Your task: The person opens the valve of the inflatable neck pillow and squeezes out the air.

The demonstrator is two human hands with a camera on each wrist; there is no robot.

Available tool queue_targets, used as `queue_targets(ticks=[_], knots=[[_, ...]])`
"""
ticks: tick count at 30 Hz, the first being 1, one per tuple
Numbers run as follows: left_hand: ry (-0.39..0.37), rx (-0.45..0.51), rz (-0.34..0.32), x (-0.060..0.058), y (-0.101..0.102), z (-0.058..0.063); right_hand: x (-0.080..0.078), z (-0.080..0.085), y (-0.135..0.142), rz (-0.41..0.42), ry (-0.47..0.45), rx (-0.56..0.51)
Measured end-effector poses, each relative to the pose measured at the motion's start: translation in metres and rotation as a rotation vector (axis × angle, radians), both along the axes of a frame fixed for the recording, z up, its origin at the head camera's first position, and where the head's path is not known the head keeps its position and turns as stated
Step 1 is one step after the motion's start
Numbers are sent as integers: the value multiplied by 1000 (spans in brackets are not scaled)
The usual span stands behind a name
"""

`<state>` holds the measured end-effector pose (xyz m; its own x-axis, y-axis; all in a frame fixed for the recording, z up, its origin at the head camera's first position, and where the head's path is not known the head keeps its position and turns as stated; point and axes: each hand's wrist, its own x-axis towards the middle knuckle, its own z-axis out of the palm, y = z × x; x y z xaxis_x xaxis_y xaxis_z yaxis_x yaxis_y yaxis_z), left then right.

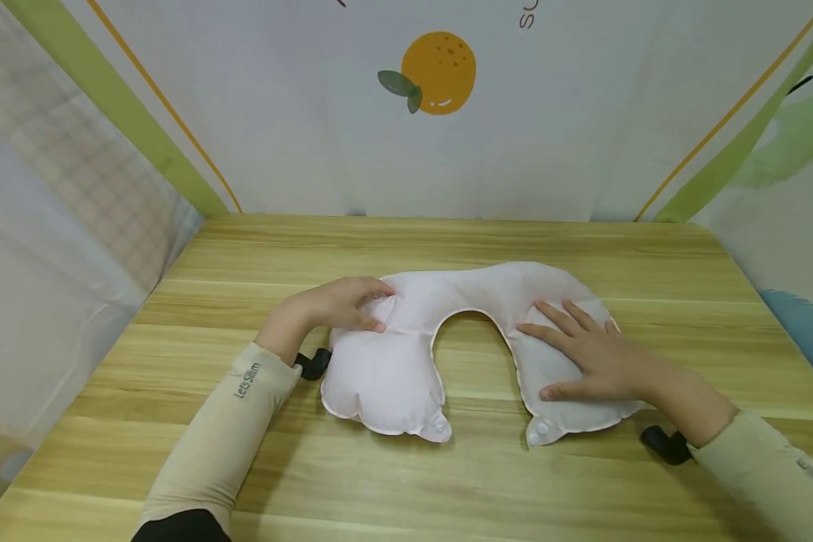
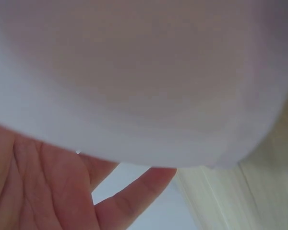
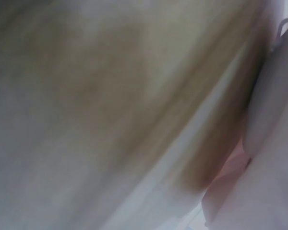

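Note:
A pale pink, puffed-up U-shaped neck pillow [image 1: 386, 376] lies on the wooden table, its two ends toward me. My left hand [image 1: 342, 301] touches the upper part of its left arm, thumb and fingers spread apart around a small raised fold. In the left wrist view, the pillow [image 2: 149, 96] fills most of the picture above the palm and fingers [image 2: 129, 203]. My right hand [image 1: 603, 361] rests on the pillow's right arm with fingers spread. The right wrist view shows the pillow [image 3: 273, 153] at its right side; the hand is mostly hidden there.
The wooden table [image 1: 461, 489] extends around the pillow. Behind it hangs a white cloth [image 1: 298, 98] printed with an orange. Pale checked fabric [image 1: 108, 203] hangs at the left, and something blue [image 1: 802, 331] lies beyond the right edge. Black wrist cameras sit at both wrists.

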<state>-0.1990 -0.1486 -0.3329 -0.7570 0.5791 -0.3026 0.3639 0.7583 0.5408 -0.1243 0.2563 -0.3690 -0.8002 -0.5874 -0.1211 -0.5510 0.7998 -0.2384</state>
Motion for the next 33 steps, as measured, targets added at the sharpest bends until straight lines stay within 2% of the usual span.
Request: queue_targets(ticks=[28, 33], knots=[[10, -16, -37, 2, 4, -1, 1, 0, -2, 0, 0, 5], [2, -17, -27, 3, 5, -1, 0, -1, -2, 0, -14, 5]])
